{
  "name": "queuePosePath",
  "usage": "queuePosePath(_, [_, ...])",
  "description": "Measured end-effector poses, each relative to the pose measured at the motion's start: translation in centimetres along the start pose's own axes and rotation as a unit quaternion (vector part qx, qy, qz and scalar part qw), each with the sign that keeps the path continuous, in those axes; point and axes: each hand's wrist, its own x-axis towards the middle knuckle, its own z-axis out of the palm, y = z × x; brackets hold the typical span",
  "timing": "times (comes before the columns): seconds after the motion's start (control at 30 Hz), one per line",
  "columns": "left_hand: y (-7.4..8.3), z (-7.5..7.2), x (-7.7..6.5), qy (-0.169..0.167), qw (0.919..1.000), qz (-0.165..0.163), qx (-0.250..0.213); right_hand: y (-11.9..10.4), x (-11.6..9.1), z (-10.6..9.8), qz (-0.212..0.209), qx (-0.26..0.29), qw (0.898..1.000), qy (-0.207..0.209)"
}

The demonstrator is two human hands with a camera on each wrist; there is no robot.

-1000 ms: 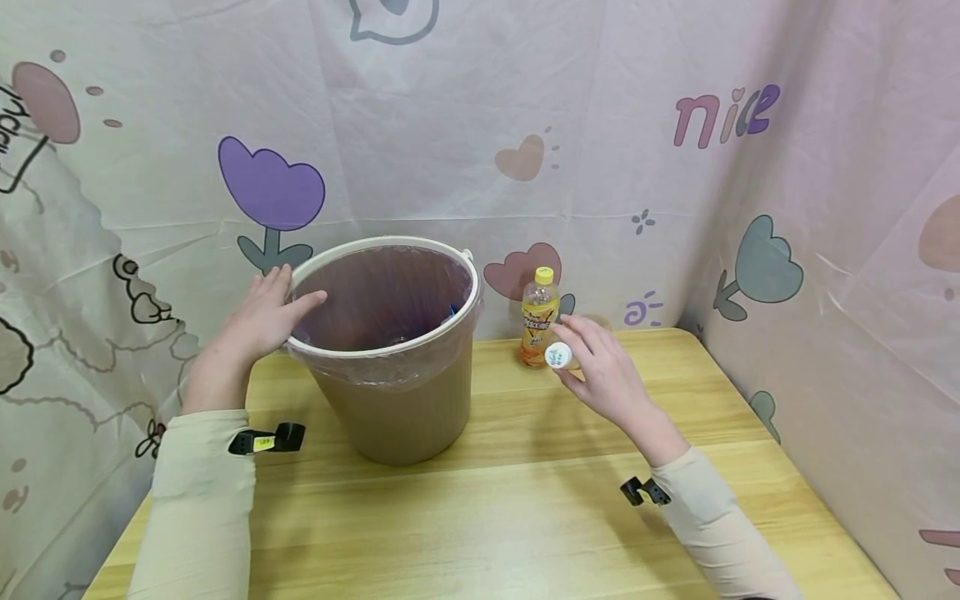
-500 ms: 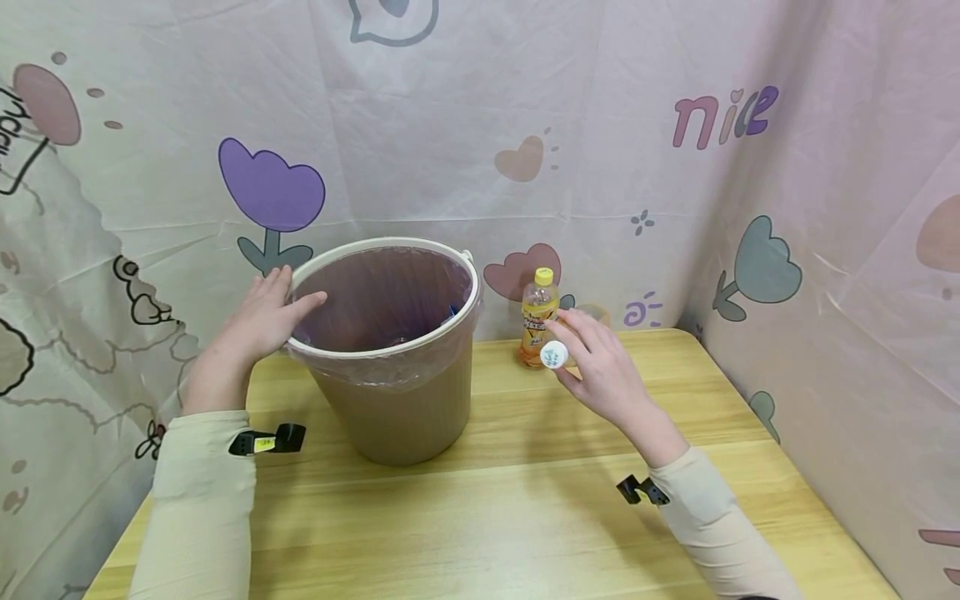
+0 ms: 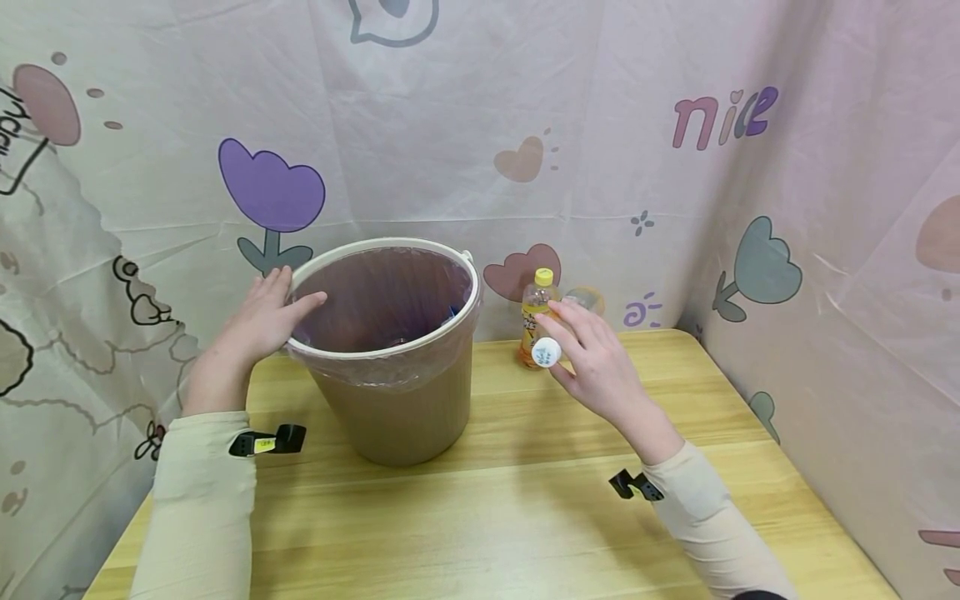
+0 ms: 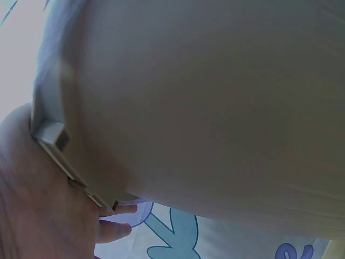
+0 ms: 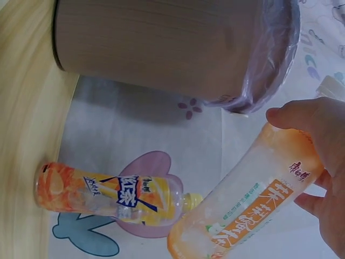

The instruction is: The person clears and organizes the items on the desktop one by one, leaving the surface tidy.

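Observation:
My right hand [image 3: 596, 362] holds a plastic drink bottle [image 5: 245, 202] with an orange-and-white label, gripping it near the neck. Its white cap [image 3: 547, 352] faces back toward the head camera, and the body slants away behind my fingers, above the table. Close behind stands a yellow-capped iced tea bottle [image 5: 108, 197], upright, with some orange liquid low inside. My left hand [image 3: 258, 321] rests at the left rim of a brown lidless bin [image 3: 397, 417], fingers straight along the outside and thumb extended over the rim. A clear liner [image 3: 405, 372] folds over the bin's edge.
The bin stands on a light wood table [image 3: 480, 533]. A small blue item [image 3: 450, 314] shows inside it; the bottom is mostly hidden. A patterned cloth curtain [image 3: 420, 150] hangs behind the table and along both sides.
My right hand has shifted slightly left with the bottle, whose cap has moved left and whose base shows more behind the hand. The left hand and bin stay put.

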Motion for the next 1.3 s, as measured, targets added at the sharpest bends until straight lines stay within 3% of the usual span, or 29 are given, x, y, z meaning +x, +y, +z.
queuePosePath(0.97, [-0.2,0.1,0.1,0.005,0.9999,0.003,-0.011,-1.1,4.5,-0.4,-0.062,0.003,0.997,0.038])
queuePosePath(1.3, [-0.3,0.1,0.1,0.004,0.9999,0.005,-0.013,-2.0,6.3,-0.2,-0.090,0.028,0.994,0.052])
